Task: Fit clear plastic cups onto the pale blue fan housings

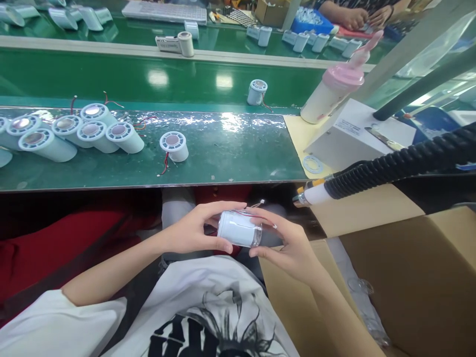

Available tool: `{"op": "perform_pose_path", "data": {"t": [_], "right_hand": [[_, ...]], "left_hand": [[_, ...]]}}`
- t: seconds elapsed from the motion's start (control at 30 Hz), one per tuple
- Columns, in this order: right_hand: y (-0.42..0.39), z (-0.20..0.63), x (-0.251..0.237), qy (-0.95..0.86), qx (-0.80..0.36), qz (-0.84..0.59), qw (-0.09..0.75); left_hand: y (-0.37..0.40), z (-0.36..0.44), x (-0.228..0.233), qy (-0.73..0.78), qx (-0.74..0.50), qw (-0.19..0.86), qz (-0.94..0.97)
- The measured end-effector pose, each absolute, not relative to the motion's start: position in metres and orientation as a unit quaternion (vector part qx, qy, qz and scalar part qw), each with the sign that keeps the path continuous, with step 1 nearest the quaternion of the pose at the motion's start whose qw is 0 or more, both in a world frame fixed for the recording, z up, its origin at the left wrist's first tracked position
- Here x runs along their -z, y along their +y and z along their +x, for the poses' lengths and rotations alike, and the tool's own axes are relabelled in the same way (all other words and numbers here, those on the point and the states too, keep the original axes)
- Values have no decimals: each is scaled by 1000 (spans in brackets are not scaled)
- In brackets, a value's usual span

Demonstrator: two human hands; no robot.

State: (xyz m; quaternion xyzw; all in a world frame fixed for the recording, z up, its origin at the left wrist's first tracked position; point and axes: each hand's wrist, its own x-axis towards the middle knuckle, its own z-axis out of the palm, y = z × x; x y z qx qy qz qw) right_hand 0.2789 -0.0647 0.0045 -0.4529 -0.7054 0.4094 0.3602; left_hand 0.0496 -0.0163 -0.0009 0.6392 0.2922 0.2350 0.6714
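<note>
Over my lap, a pale blue cylindrical housing [238, 229] lies on its side between my two hands. My left hand [203, 229] wraps its left end, thumb along the front. My right hand [284, 240] is curved round the right end, where a clear plastic piece [257, 235] shows. Thin red and white wires with small connectors run along the top near my right fingers. On the bench ahead stands a similar housing [174, 147] with a red lead hanging down. Another one [257, 92] stands farther back, near the belt's edge.
Several like housings [124, 138] are grouped at the left. A pink-lidded cup [327, 91], a white box [357, 134] and a black corrugated hose [401, 161] occupy the right. An open cardboard box [416, 277] sits beside my right arm. Across the green belt [122, 72], another person's hands [366, 19] work.
</note>
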Motion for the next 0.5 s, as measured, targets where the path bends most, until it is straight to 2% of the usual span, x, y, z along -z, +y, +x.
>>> {"op": "perform_pose_path", "data": {"t": [0.1, 0.23, 0.43, 0.5], "right_hand": [[-64, 279, -6, -671, -463, -446, 370], [-68, 276, 5, -606, -506, -448, 419], [-85, 267, 53, -424, -437, -502, 615], [-86, 269, 67, -378, -401, -514, 657]], "left_hand": [[-16, 47, -1, 274, -242, 668, 648], [-10, 54, 7, 261, -252, 731, 578], [17, 102, 30, 274, -262, 789, 484], [27, 123, 35, 267, -247, 796, 484]]}}
